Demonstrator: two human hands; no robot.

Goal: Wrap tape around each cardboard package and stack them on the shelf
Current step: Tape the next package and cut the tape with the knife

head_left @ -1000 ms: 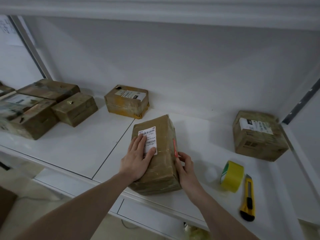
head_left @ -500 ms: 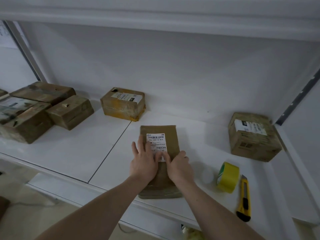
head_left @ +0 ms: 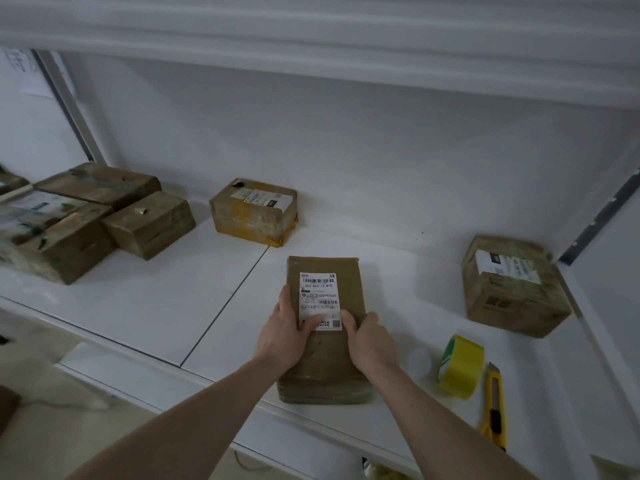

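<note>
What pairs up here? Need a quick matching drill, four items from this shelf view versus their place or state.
Items:
1. tape roll
2. utility knife
3. labelled package
4. package with orange tape

Places or states:
A. lies flat at the shelf's front, right of the roll
B. stands on edge, right of the held package
C. sits by the back wall, untouched
D. held between both hands

Pairs: 1-B, 2-A, 3-D, 4-C

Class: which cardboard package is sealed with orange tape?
The package at the back, left of the one in the hands: orange tape edges its bottom; the others look plain brown.
</note>
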